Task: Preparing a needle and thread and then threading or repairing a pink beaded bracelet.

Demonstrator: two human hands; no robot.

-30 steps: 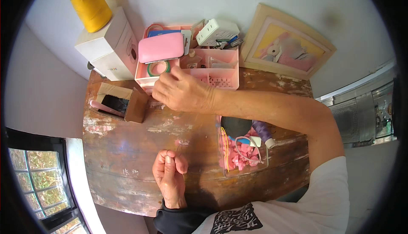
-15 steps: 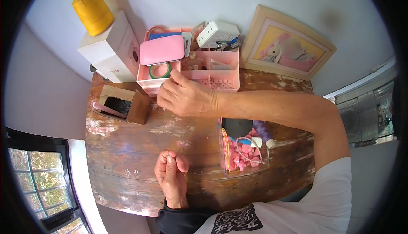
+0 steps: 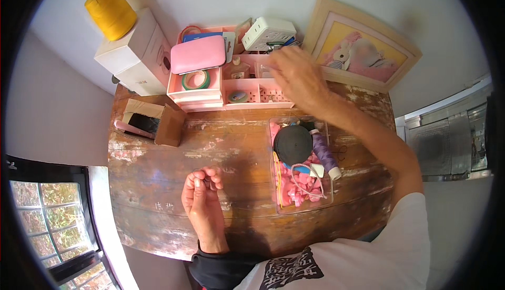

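Low over the middle of the table, my left hand point(image 3: 204, 206) is closed in a pinch, thumb against the fingertips. Whatever it grips is too small to name. My right hand point(image 3: 301, 77) is raised over the right side of the pink desk organizer point(image 3: 205, 100), fingers bunched and slightly blurred. I cannot make out what, if anything, is between them. The organizer holds a pink case point(image 3: 198, 54), a green tape roll point(image 3: 195, 80), a small clear bottle point(image 3: 238, 69) and a white power strip point(image 3: 268, 33).
A clear box point(image 3: 278, 208) of pink pieces carries a black round disc point(image 3: 293, 145) and a purple thread spool point(image 3: 326, 156). Left stand an open cardboard box point(image 3: 171, 127) and a white carton point(image 3: 129, 58) under a yellow thread cone point(image 3: 110, 11). A framed picture point(image 3: 363, 53) leans at the back right.
My right hand has moved right and away from me, from the organizer's front to its right side, uncovering the black disc. My left hand has shifted slightly left and up, still pinched.
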